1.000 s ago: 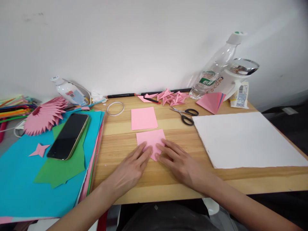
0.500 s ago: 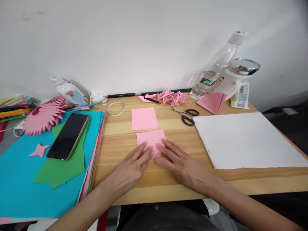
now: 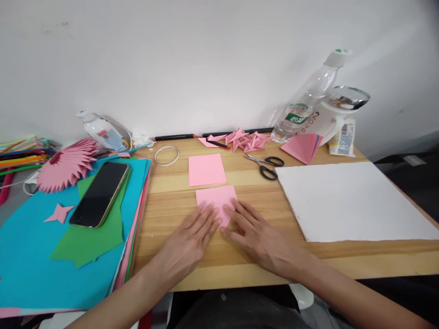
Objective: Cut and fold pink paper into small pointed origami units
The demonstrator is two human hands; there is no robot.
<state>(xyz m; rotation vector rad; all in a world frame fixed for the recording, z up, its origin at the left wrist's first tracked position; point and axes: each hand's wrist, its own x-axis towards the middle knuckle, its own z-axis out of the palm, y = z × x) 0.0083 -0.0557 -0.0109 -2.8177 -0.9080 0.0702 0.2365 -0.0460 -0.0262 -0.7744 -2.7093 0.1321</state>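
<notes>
A small pink paper square (image 3: 216, 199) lies on the wooden desk (image 3: 178, 201), its near corner folded up. My left hand (image 3: 187, 244) lies flat with its fingertips pressing the paper's near left edge. My right hand (image 3: 255, 233) lies flat too, fingers spread, pressing the near right edge. Neither hand grips anything. A second, unfolded pink square (image 3: 206, 169) sits just beyond the first.
Scissors (image 3: 266, 165) and folded pink pieces (image 3: 245, 139) lie behind. A white board (image 3: 350, 198) covers the right side. Coloured paper sheets (image 3: 30, 256) with a phone (image 3: 100, 193) fill the left. A tape ring (image 3: 166, 155), bottles (image 3: 308, 98) and a pink paper fan (image 3: 65, 164) stand near the wall.
Both hands have stayed on the pink paper, their fingers sliding only slightly along the fold. The view has shifted down a little.
</notes>
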